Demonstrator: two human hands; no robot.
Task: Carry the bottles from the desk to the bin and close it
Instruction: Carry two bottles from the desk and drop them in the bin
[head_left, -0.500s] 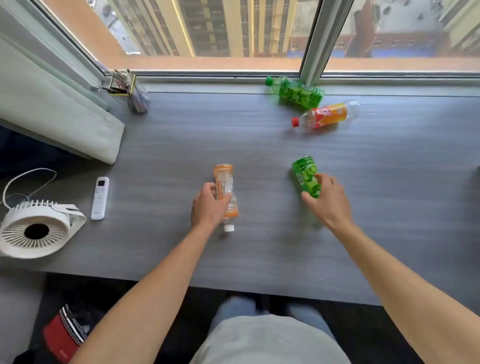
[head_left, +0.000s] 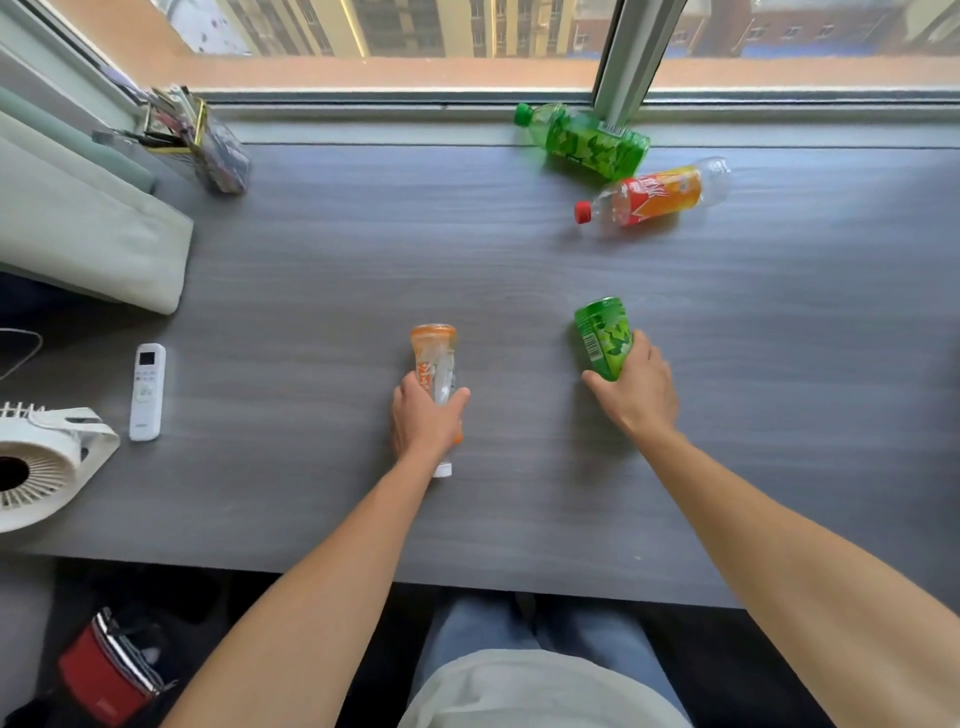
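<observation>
On the grey desk (head_left: 519, 270) my left hand (head_left: 423, 423) is wrapped around a clear bottle with an orange label (head_left: 435, 358), whose white cap pokes out below my wrist. My right hand (head_left: 639, 395) grips a green bottle (head_left: 604, 335) near its neck end, its base pointing away from me. Another green bottle (head_left: 584, 137) lies on its side by the window frame. Beside it lies a clear bottle with a red cap and a red and orange label (head_left: 652, 197). No bin is in view.
A white remote (head_left: 147, 392) and a white fan (head_left: 36, 465) sit at the desk's left end. A pen holder (head_left: 208, 140) stands at the back left beside a folded curtain (head_left: 88, 223). A red item (head_left: 106, 670) is on the floor under the desk.
Both hands have closed more firmly on their bottles. The bottles stay in about the same places on the desk.
</observation>
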